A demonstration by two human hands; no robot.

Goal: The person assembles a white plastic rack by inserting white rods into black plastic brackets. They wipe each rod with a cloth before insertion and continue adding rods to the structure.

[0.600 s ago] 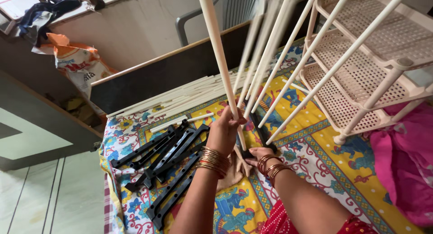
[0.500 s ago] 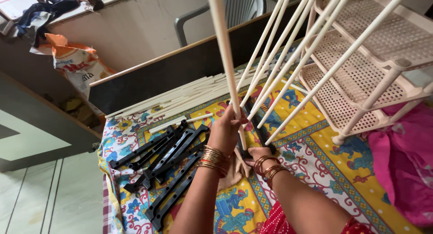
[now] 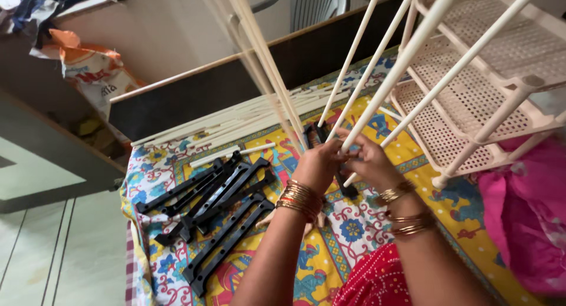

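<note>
Here, both hands, left hand (image 3: 318, 164) and right hand (image 3: 368, 161), gripping cream rods (image 3: 377, 96) standing in a black bracket (image 3: 348, 190), black brackets (image 3: 221, 194) lying left near the bed's edge (image 3: 127, 235), cream rack (image 3: 501, 76) crowding the far right.

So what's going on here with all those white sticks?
A person sits at a bed with a colourful printed sheet. Both hands, left and right, meet around the lower ends of long cream rods standing up from a black bar. More black bars and loose rods lie to the left; a cream rack rests at right.
</note>
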